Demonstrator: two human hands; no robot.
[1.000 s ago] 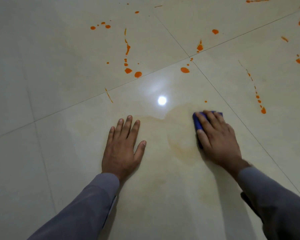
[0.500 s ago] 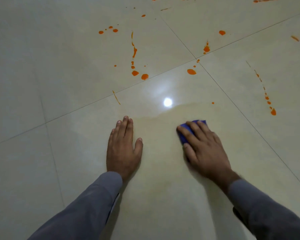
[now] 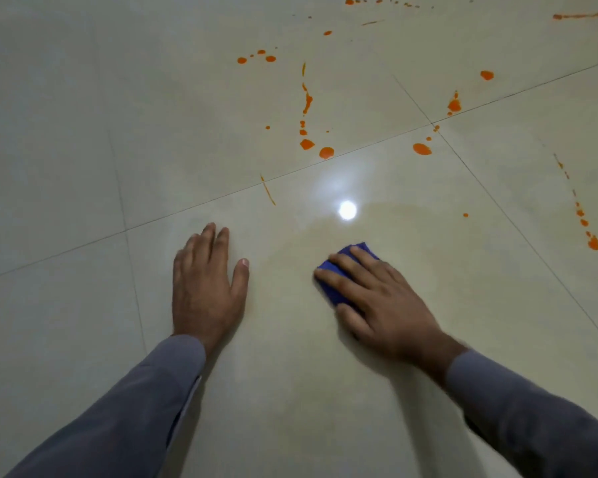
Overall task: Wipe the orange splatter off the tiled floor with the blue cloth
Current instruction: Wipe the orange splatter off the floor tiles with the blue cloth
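Note:
My right hand [image 3: 380,298] presses the folded blue cloth [image 3: 335,288] flat onto the cream tiled floor [image 3: 83,167], fingers straight across it; most of the cloth is hidden under the hand. A pale orange smear [image 3: 394,236] rings the tile around the cloth. My left hand [image 3: 204,288] rests flat on the same tile, left of the cloth, fingers straight. Beyond the hands lie orange splatter drops and streaks [image 3: 306,101], with big blobs [image 3: 326,152] near the grout line and a dotted trail [image 3: 584,222] at the right.
A bright lamp reflection [image 3: 347,210] shines on the tile just ahead of the cloth. Dark grout lines [image 3: 359,141] cross the floor. More orange streaks [image 3: 579,15] lie at the far top right. Grey sleeves cover both forearms.
My right hand has slid the cloth leftward and towards me across the tile, spreading a faint smear. My left hand has stayed planted. The view has shifted, so the splatter sits further right.

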